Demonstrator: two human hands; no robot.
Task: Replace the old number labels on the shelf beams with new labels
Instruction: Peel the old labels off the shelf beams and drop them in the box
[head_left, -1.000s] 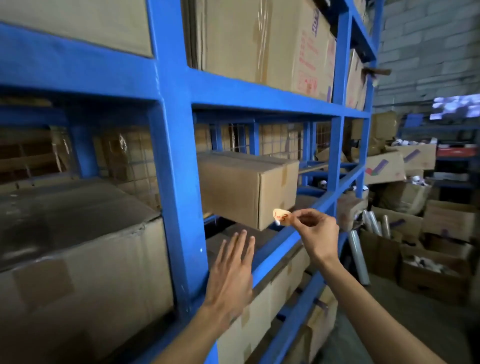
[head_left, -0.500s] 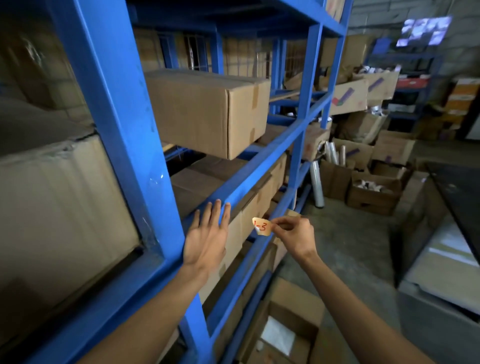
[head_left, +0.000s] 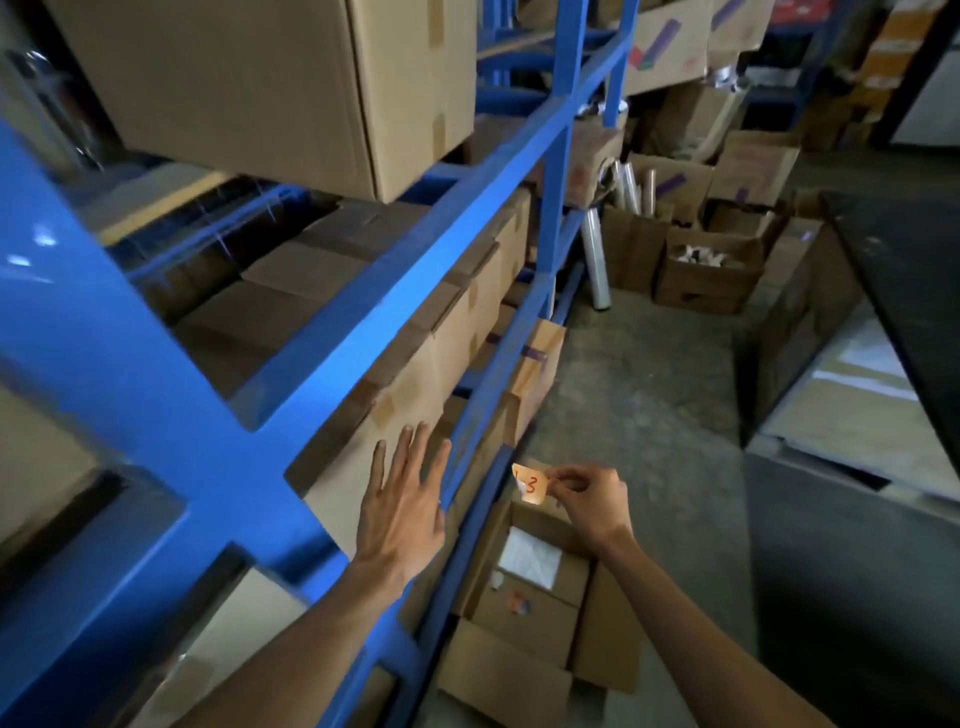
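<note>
I find the right hand pinching a small orange label between thumb and forefinger. Red handwriting shows on it; a "3" is legible, the mark before it is not. The label hangs in the air, curled at one edge, just beside the lower shelf beam but touching nothing.

The left hand is spread wide and flat, fingers extended, holding nothing. It lies against the face of a cardboard box between the middle shelf beam above and the lower beam beside it. I cannot tell whether the palm presses on the cardboard or only hovers in front of it.

I see no label stuck on any visible stretch of either beam. I cannot say whether the held label is an old one peeled off or a new one awaiting placement; its adhesive side is not visible.

Judgement: the step in hand is carrying the label to, or away from, the lower beam. If it is a new label, the next move calls for bringing it square onto the flat front face of the beam, writing outward, flattening the curl, and then pressing it down, probably with the free left hand. The curled edge may fold onto itself or stick crooked. An open box stands on the floor below, a likely place for a dropped label to land.
</note>
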